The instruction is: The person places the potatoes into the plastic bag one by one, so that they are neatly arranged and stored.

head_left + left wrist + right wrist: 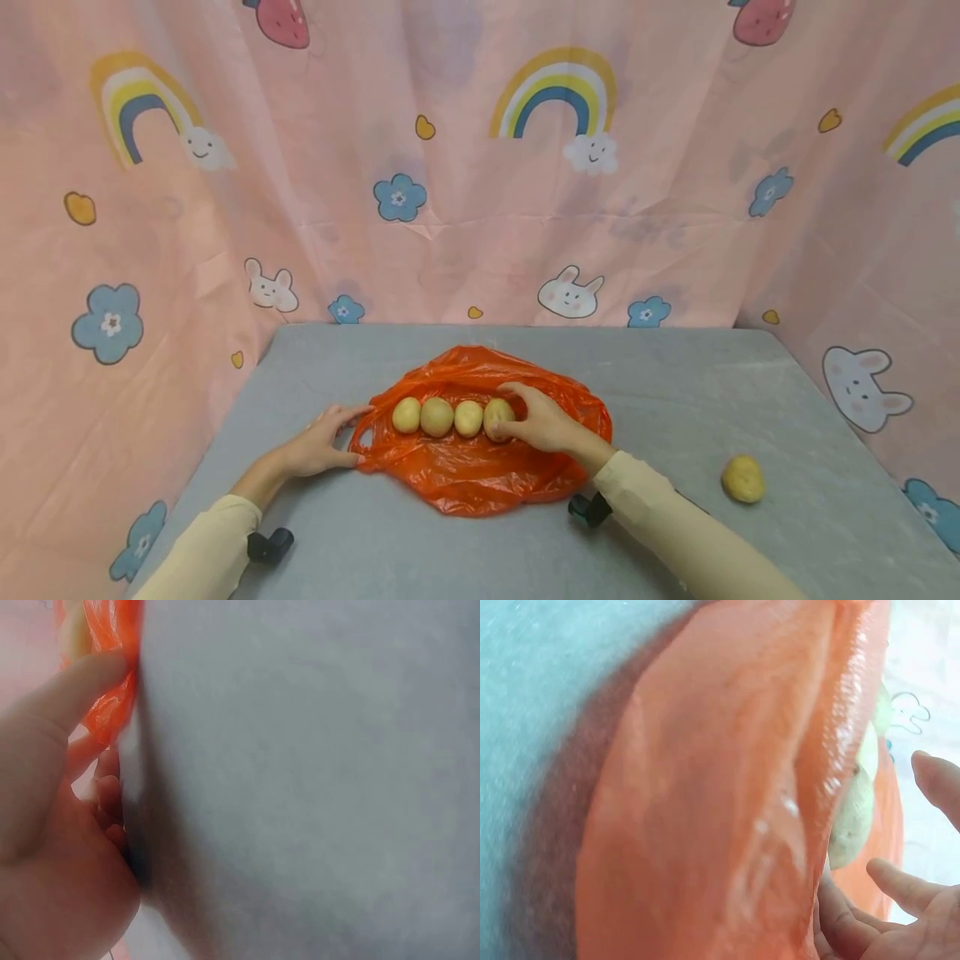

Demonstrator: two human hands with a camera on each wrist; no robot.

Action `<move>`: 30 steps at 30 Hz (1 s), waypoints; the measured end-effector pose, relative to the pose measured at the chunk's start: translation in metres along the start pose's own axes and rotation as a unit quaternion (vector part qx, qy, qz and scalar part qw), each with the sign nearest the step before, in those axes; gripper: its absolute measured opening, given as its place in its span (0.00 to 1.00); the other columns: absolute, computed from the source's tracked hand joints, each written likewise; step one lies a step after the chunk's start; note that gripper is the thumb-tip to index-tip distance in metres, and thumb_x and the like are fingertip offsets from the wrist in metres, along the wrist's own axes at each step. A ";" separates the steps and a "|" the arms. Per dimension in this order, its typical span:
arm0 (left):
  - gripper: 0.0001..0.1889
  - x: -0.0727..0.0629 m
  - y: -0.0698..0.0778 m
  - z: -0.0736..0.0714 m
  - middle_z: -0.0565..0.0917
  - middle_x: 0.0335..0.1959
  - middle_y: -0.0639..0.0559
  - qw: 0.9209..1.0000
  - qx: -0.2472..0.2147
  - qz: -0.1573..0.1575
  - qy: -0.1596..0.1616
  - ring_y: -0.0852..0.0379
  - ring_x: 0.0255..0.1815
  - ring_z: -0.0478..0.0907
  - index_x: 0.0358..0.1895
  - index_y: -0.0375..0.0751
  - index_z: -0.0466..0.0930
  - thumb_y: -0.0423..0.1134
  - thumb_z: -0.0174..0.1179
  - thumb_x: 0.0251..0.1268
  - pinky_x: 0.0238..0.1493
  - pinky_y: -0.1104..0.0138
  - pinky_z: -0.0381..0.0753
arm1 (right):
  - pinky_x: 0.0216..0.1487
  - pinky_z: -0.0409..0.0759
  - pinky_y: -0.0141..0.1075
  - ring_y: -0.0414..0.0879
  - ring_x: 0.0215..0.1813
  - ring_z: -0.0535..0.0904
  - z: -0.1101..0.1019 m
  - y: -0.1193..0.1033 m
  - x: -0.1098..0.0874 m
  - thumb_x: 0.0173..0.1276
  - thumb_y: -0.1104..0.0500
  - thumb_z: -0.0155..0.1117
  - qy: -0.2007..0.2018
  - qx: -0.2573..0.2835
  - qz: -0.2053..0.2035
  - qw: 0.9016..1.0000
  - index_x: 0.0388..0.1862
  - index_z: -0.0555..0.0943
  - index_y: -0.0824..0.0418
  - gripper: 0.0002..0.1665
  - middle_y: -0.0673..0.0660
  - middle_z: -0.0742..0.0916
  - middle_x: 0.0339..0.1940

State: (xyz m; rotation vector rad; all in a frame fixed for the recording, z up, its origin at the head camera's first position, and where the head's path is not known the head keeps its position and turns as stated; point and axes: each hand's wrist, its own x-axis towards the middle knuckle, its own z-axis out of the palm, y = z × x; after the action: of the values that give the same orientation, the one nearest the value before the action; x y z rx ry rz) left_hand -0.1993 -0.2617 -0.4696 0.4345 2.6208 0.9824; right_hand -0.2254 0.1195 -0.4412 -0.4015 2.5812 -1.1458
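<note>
An orange plastic bag (480,475) lies spread on the grey table, with several potatoes (437,417) in a row on it. My left hand (318,443) is at the bag's left end, thumb and index finger spread apart at its edge. In the left wrist view, the thumb (82,686) overlaps the orange plastic. At the row's right end, my right hand (551,425) reaches around the last potato (498,419), thumb on the near side and fingers beyond. The right wrist view shows those fingers (907,889) spread close beside that potato (853,817).
A single potato (743,479) lies on the grey table (675,392) to the right, outside the bag and beyond my right forearm. A pink patterned curtain (465,250) stands behind the table and along both sides.
</note>
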 end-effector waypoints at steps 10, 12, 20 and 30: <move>0.41 -0.001 0.001 0.001 0.70 0.57 0.41 1.000 -0.005 -0.004 -0.001 0.42 0.61 0.66 0.76 0.43 0.64 0.42 0.71 0.59 0.62 0.39 0.68 | 0.71 0.69 0.62 0.60 0.73 0.70 -0.013 -0.003 -0.008 0.70 0.48 0.68 0.014 0.005 0.007 1.000 0.72 0.71 0.58 0.35 0.62 0.73 0.75; 0.41 -0.002 0.001 0.001 0.71 0.57 0.41 1.000 -0.004 -0.004 -0.001 0.42 0.61 0.66 0.76 0.43 0.64 0.42 0.71 0.59 0.62 0.40 0.69 | 0.69 0.72 0.61 0.60 0.70 0.73 -0.016 -0.004 -0.010 0.70 0.49 0.68 0.016 0.008 0.005 1.000 0.72 0.71 0.58 0.35 0.62 0.73 0.75; 0.40 -0.002 0.001 0.001 0.71 0.56 0.42 1.000 0.006 0.000 0.001 0.44 0.60 0.67 0.75 0.43 0.65 0.42 0.71 0.59 0.60 0.46 0.70 | 0.39 0.81 0.38 0.49 0.35 0.79 -0.031 -0.007 -0.027 0.70 0.49 0.68 0.015 0.013 -0.013 1.000 0.73 0.70 0.58 0.36 0.64 0.78 0.66; 0.41 -0.002 0.003 0.001 0.71 0.58 0.40 1.000 -0.002 -0.001 0.001 0.41 0.62 0.67 0.75 0.42 0.65 0.42 0.71 0.58 0.62 0.39 0.69 | 0.41 0.84 0.40 0.52 0.44 0.81 -0.048 -0.004 -0.047 0.71 0.49 0.66 0.024 0.019 -0.030 0.999 0.73 0.69 0.62 0.36 0.68 0.76 0.69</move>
State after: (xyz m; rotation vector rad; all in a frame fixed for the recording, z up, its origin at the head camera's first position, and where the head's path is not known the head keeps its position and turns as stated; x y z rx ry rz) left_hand -0.1968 -0.2599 -0.4674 0.4304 2.6199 0.9868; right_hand -0.1989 0.1666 -0.4007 -0.4511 2.6004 -1.2374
